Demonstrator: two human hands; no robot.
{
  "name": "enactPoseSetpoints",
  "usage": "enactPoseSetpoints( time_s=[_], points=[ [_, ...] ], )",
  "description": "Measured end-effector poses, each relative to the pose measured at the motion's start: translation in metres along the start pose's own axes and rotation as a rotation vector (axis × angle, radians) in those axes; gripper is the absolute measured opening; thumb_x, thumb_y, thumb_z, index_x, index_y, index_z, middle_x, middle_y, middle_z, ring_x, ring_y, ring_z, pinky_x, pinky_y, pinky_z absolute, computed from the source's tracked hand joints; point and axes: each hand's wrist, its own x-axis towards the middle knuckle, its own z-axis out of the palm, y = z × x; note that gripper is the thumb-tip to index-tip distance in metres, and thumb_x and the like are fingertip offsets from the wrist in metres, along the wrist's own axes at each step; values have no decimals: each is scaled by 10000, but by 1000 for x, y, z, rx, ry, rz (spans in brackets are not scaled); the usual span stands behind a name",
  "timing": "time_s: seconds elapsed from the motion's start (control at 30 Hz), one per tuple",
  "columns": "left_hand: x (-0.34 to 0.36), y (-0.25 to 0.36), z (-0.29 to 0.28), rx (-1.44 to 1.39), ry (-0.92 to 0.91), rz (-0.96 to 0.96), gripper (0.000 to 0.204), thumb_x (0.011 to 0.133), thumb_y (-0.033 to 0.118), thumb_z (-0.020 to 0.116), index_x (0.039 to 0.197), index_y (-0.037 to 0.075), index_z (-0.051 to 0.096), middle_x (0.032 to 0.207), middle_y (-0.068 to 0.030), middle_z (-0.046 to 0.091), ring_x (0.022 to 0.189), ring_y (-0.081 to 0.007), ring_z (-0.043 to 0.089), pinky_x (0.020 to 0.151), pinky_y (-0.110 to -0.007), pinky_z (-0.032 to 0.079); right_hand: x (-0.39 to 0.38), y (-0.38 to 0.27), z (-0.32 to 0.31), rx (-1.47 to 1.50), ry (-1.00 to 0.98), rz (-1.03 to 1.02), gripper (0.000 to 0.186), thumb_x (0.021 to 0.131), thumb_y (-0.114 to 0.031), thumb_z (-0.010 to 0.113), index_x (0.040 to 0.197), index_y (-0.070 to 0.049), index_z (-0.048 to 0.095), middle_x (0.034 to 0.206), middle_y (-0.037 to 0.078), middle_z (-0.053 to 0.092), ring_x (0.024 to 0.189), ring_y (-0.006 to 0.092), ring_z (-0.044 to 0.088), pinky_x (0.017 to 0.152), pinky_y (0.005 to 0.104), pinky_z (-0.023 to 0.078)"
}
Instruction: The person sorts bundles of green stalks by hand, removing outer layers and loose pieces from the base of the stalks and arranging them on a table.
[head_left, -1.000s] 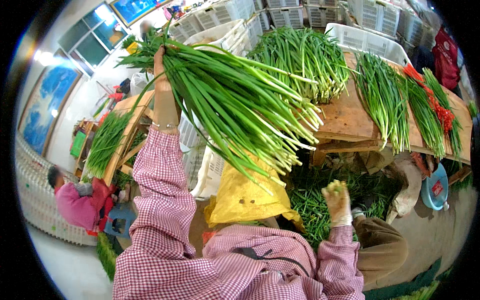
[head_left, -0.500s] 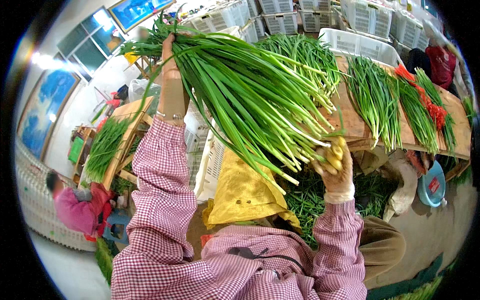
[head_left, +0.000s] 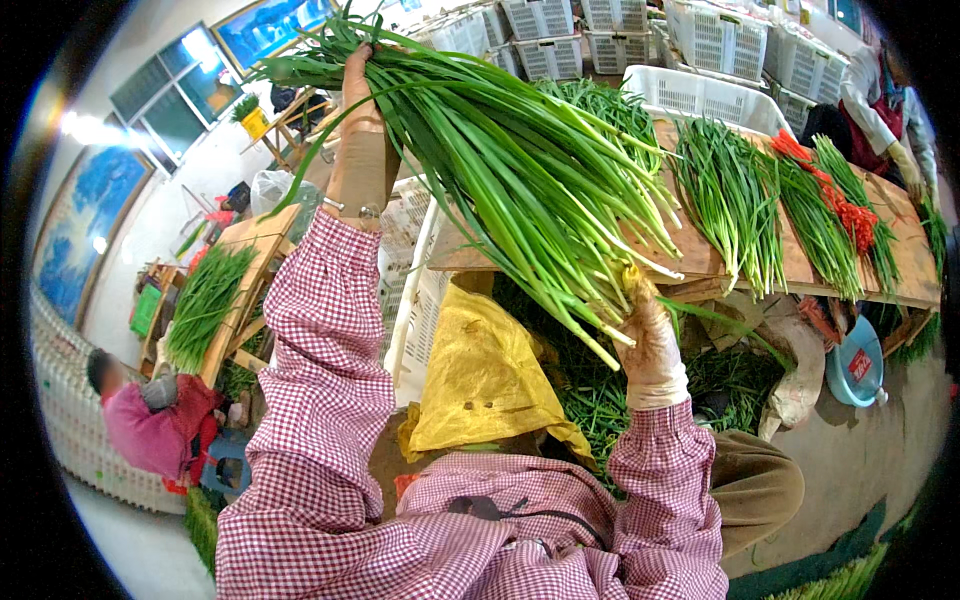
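A bundle of long green leaves [head_left: 510, 175] was held up in the air, in front of the person's chest and above a yellow sack [head_left: 490, 385]. Its leafy end was grasped by the left hand [head_left: 357, 85], the fingers being wrapped around it, and its pale stem ends were slanted down toward the right hand [head_left: 650, 340]. The fingers of the right hand were bent and set right at those stem ends, with yellow seen at their tips; whether any stem was pinched there could not be told. A single loose leaf [head_left: 735, 328] was stretched out to the right from beside that hand.

Behind the bundle, a wooden table [head_left: 695, 255] was partly covered by it. On this table a loose bunch of greens [head_left: 730, 200] was laid, and farther right another bunch [head_left: 830, 250] was crossed by a red tie [head_left: 852, 215]. Loose greens [head_left: 735, 390] were heaped beneath the table, and a light blue basin [head_left: 857, 365] was placed near its right end. A white crate [head_left: 405, 330] was seen just beside the sack. At the far left, a person in pink [head_left: 150, 430] was seated near a smaller table [head_left: 262, 235] on which more greens [head_left: 210, 305] were spread.
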Motion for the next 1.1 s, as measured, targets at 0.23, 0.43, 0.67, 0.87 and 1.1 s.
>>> enactPoseSetpoints(
  time_s=[0.23, 0.43, 0.67, 0.87, 1.1],
  points=[
    [5, -4, -4, 87, -4, 44, 204, 784, 220, 522, 916, 65, 540, 788, -77, 585, 708, -228, 586, 623, -354, 506, -7, -8, 2, -144, -17, 70, 360, 801, -118, 584, 1120, 17, 485, 1056, 80, 553, 977, 141, 521, 900, 261, 388],
    [1, -7, 2, -125, -290, -76, 166, 791, 196, 513, 857, 52, 560, 745, -78, 597, 664, -208, 596, 609, -337, 510, -1, -18, 12, -454, -94, -5, 333, 803, -91, 565, 1112, 12, 493, 1057, 97, 551, 981, 169, 524, 882, 267, 403],
    [12, -6, -10, -98, -362, -84, 189, 804, 211, 492, 877, 48, 557, 803, -97, 603, 724, -219, 596, 646, -346, 510, -11, -13, 1, -31, -62, -45, 296, 804, -153, 570, 1050, 6, 528, 1053, 103, 555, 904, 171, 548, 784, 282, 447],
    [38, -1, -45, 73, -122, -42, 204, 807, 228, 497, 908, 56, 538, 851, -100, 587, 767, -236, 584, 661, -365, 507, -47, -36, -48, 185, -482, -135, 190, 806, -317, 568, 784, -131, 535, 630, -6, 513, 505, 52, 485, 421, 292, 452],
    [34, 8, -57, 82, -62, 60, 234, 800, 230, 502, 954, 58, 544, 867, -93, 576, 759, -229, 575, 638, -372, 497, -68, 12, -170, -1676, 198, 366, 437, 810, -353, 545, 1131, -59, 512, 1034, 100, 570, 937, 168, 560, 785, 260, 448]
  ],
)
